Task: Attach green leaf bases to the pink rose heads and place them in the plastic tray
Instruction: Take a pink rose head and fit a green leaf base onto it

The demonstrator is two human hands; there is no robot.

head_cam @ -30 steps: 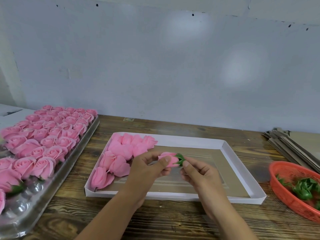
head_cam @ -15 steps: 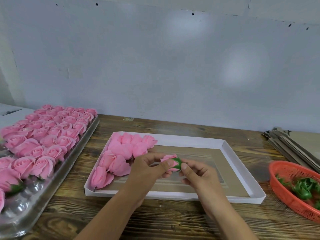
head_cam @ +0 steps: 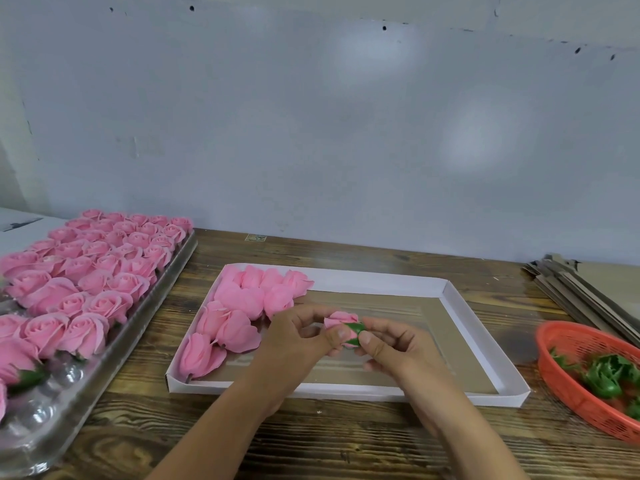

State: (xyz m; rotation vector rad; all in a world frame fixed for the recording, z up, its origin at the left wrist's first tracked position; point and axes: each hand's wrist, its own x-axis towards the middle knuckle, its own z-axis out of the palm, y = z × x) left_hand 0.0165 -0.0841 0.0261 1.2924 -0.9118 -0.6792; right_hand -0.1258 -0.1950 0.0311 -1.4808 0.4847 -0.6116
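Over the white shallow box point(head_cam: 483, 336), my left hand point(head_cam: 298, 336) pinches a pink rose head point(head_cam: 340, 319) between thumb and fingers. My right hand point(head_cam: 391, 348) presses a green leaf base point(head_cam: 356, 330) against the rose's underside with thumb and forefinger. Several loose pink rose heads point(head_cam: 242, 306) lie in the left part of the box. The clear plastic tray point(head_cam: 41, 410) at the left holds many pink roses point(head_cam: 93, 268), and its near cups stand bare.
An orange mesh basket point(head_cam: 568, 344) with green leaf bases point(head_cam: 604, 375) stands at the right edge. Flat cardboard sheets point(head_cam: 581, 289) are stacked behind it. The wooden table point(head_cam: 346, 441) meets a pale wall at the back.
Both hands have sunk slightly toward me with the rose, and the green base sits closer against the rose head.
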